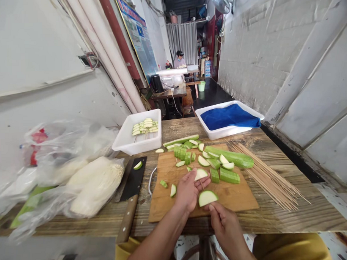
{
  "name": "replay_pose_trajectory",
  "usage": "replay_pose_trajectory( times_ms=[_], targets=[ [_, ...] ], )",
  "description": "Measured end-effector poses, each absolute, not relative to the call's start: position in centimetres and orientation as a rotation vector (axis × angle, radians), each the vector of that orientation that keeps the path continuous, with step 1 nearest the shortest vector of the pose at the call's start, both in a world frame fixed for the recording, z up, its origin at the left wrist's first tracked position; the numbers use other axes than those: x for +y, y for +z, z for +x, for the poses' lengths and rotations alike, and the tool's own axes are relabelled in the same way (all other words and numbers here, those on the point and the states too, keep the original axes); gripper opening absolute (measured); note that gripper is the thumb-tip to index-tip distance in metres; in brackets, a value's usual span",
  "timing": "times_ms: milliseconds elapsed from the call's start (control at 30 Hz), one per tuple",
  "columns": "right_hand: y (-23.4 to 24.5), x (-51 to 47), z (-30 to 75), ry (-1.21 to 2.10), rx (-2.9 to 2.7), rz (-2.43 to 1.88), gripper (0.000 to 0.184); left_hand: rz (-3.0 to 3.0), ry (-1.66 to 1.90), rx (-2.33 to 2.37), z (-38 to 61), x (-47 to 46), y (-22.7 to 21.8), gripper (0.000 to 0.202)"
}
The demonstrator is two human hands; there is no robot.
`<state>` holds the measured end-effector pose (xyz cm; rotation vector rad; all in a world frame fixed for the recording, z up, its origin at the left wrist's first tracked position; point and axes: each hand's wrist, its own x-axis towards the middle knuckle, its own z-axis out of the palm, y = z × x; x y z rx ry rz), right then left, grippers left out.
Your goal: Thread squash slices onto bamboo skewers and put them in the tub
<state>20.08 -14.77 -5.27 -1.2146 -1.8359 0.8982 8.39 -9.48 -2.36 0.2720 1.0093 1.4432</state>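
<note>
Head view: left hand (pixel 187 190) was narrow, holding the upper slice (pixel 201 174) in its fingers, over the middle of the cutting board (pixel 179 207). Right hand (pixel 224 218), at 5 o'clock from it, was pinched at the bottom edge of the lower slice (pixel 207 198); couldn't tell if the grip was on flesh or on a stick. A thin stick (pixel 202 185) showed between the two slices. Both were pale with green skin, flat faces to the camera.

On the board: cut chunks (pixel 229 176) at 2 o'clock from the left hand, green stack (pixel 181 153) at 12, loose slice (pixel 173 190) at 9. Long green squash (pixel 233 157) lay at 2, crossing the board's edge.

Around the board: bundle of sticks (pixel 273 175) at 3 o'clock, tray with blue cloth (pixel 210 135) at 1, white tray (pixel 127 143) with skewered slices (pixel 146 126) at 10. Knife (pixel 134 178) at 9, one slice (pixel 138 165) on its blade; plastic bags (pixel 92 186) beyond it. Far off at 12, a person (pixel 180 61) sat near a table (pixel 172 93).
</note>
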Motion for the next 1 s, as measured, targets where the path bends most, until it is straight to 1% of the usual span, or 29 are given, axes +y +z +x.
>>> replay_pose_trajectory(
  times_ms=[133,367,433,533,600,700,767,900,1000],
  targets=[
    [-5.1,-14.2,20.0,0.880,-1.818,-1.222,0.036,0.309,1.379,1.038,9.3,-10.0,-2.6,0.020],
    [-5.1,-13.5,19.8,0.885,-1.775,-1.188,0.032,0.411,1.371,1.022,9.9,-10.4,-2.6,0.028],
    [-5.2,-13.5,20.4,0.875,-1.772,-1.183,0.031,0.464,1.361,1.054,9.5,-10.4,-2.9,0.033],
    [-5.4,-13.3,22.4,0.790,-1.718,-1.235,0.030,0.715,1.412,1.190,8.3,-10.1,-3.3,0.042],
    [-5.6,-13.2,24.1,0.713,-1.626,-1.313,0.029,1.093,1.393,1.345,7.4,-9.6,-3.4,0.046],
    [-5.8,-13.0,26.3,0.706,-1.534,-1.404,0.029,1.775,1.095,1.442,6.6,-8.8,-3.3,0.048],
    [-6.0,-13.1,26.9,0.735,-1.515,-1.417,0.029,2.046,0.880,1.428,6.7,-8.2,-3.3,0.051],
    [-6.4,-13.4,26.8,0.778,-1.523,-1.391,0.031,2.187,0.681,1.528,7.4,-7.2,-3.6,0.056],
    [-6.5,-13.6,26.6,0.761,-1.569,-1.379,0.032,2.218,0.618,1.593,7.5,-6.5,-3.6,0.054]
  ],
)
